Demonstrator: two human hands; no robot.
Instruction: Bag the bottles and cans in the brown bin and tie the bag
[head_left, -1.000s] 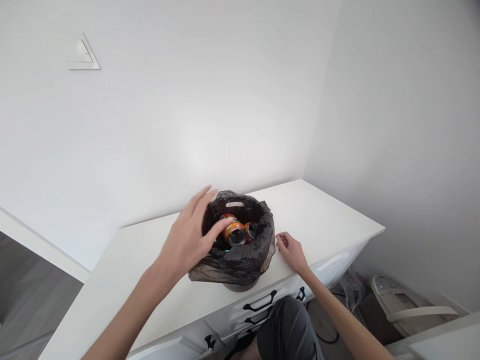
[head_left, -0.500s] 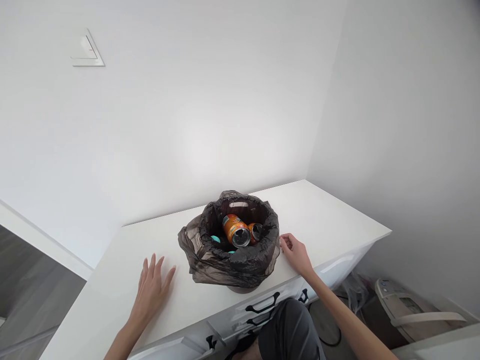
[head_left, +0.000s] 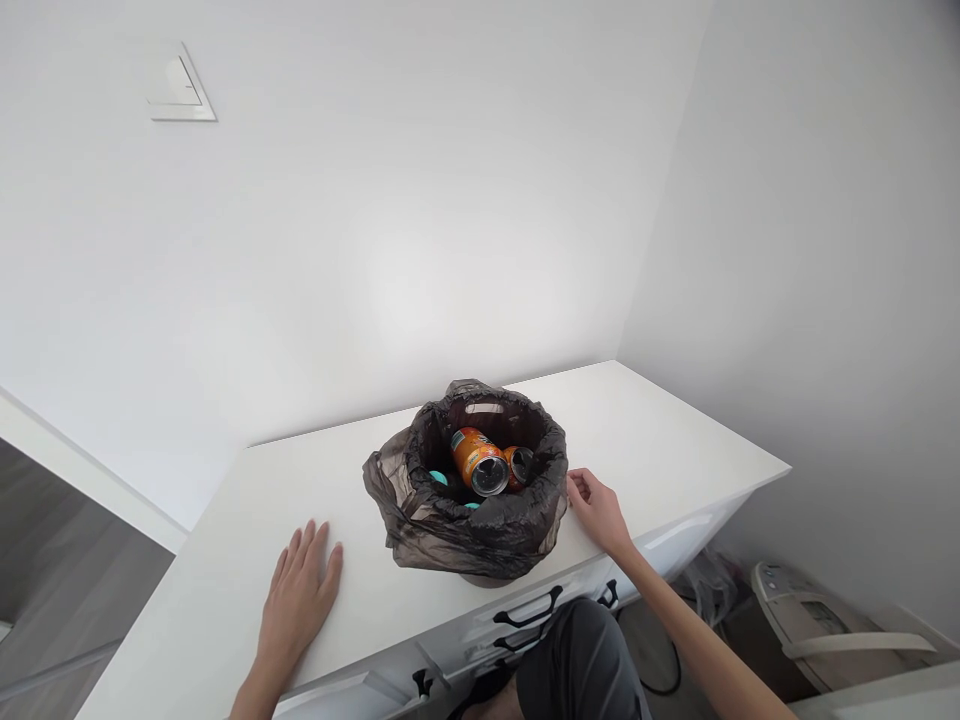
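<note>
A trash bin lined with a dark, see-through garbage bag (head_left: pixel 457 545) stands upright on the white cabinet top (head_left: pixel 637 430). Inside it lie an orange drink can (head_left: pixel 471 458) and a second orange can (head_left: pixel 519 466), both showing their lids. Two turquoise bits (head_left: pixel 439 478) peek out beside them, too covered to name. My left hand (head_left: pixel 298 590) rests flat on the cabinet top left of the bin, fingers stretched out. Against the bag's right side, my right hand (head_left: pixel 597 508) has its fingers curled; whether they pinch any plastic is hidden.
Black handles (head_left: pixel 529 608) stick out from the cabinet front above my knee (head_left: pixel 589 655). A beige appliance (head_left: pixel 832 630) stands on the floor at the right, near some clear plastic. White walls rise behind and to the right, with a light switch (head_left: pixel 184 88) at upper left.
My left hand has lowered flat onto the cabinet top, its fingers less spread. My right hand stays beside the bag. The view has shifted slightly.
</note>
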